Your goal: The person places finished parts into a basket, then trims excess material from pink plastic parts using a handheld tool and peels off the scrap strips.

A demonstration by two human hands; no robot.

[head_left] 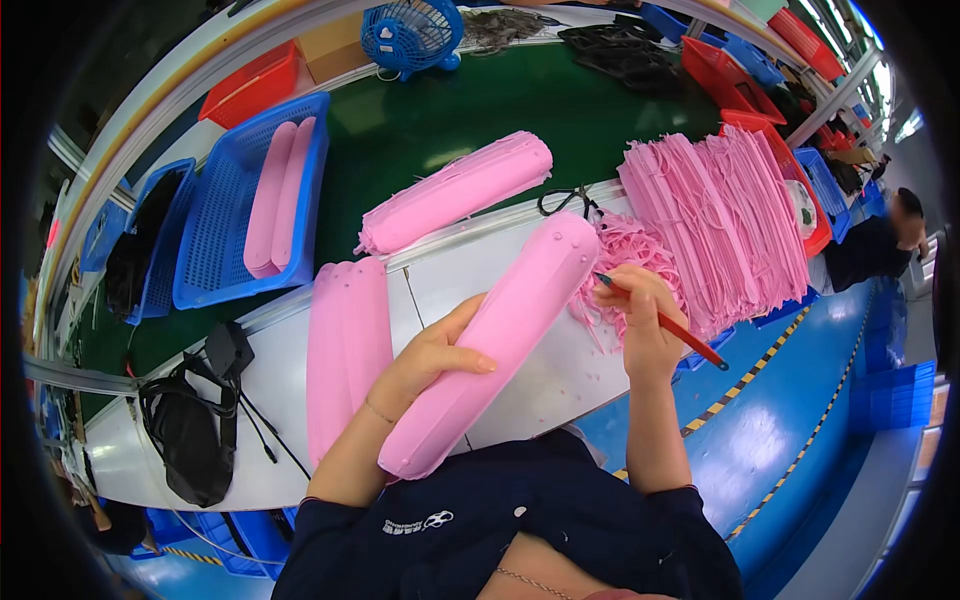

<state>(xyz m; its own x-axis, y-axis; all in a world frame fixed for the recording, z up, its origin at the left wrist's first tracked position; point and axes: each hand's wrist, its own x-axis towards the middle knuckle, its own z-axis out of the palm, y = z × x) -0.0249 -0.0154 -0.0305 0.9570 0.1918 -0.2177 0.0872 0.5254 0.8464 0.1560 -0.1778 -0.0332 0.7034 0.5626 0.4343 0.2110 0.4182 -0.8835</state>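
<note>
My left hand (440, 348) grips a long pink padded roll (497, 340) around its middle, thumb lying across the top. The roll slants from near my body up to the right, with small dots at its far end. In my right hand (643, 318) is a slim red-handled tool (690, 338), its dark tip just beside the roll's far end. Whether the tip touches the roll, I cannot tell. Left of my left hand lie more smooth pink rolls (345, 330) side by side. Beyond the held roll, a rougher-edged pink roll (455, 195) rests at the green surface's edge.
A stack of frayed pink pieces (715, 225) stands at right, beside a heap of pink strips (635, 250). A blue basket (215, 225) holds pink rolls. A black bag (190, 440) with cables lies at left; a blue fan (410, 38) stands behind. Another person (870, 245) is far right.
</note>
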